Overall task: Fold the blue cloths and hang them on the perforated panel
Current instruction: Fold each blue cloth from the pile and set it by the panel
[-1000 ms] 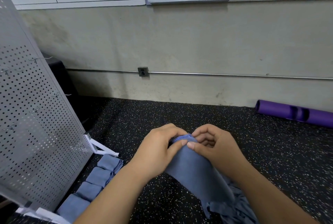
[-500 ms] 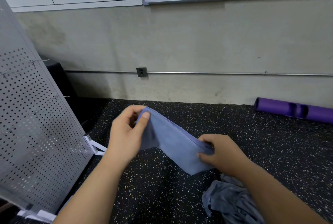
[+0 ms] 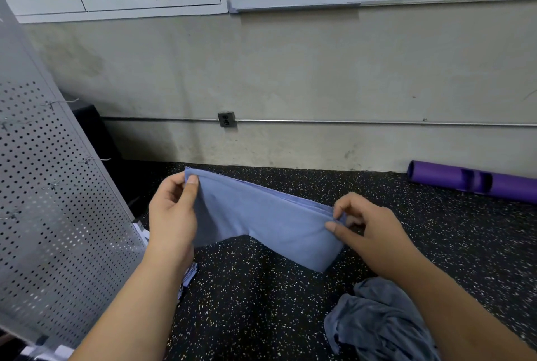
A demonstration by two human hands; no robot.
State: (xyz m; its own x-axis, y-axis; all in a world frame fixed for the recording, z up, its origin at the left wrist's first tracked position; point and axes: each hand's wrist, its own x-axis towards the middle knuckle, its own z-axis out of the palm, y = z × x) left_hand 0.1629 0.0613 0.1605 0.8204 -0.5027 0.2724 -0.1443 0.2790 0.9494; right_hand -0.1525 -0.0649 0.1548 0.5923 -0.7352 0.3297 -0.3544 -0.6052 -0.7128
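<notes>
While my left hand (image 3: 171, 215) and right hand (image 3: 374, 232) pinch opposite ends of the cloth (image 3: 267, 218), its length slants down rightward, with the panel (image 3: 52, 201) nearer my left.

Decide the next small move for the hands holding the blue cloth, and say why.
Probably bring the left hand over to the right hand, halving the blue cloth: each hand pinches an end, and it spans between them as a long folded strip.

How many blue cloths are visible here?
3: a cloth held between left hand and right hand, a crumpled heap lower right, a folded sliver behind the left forearm. More may be hidden.
</notes>
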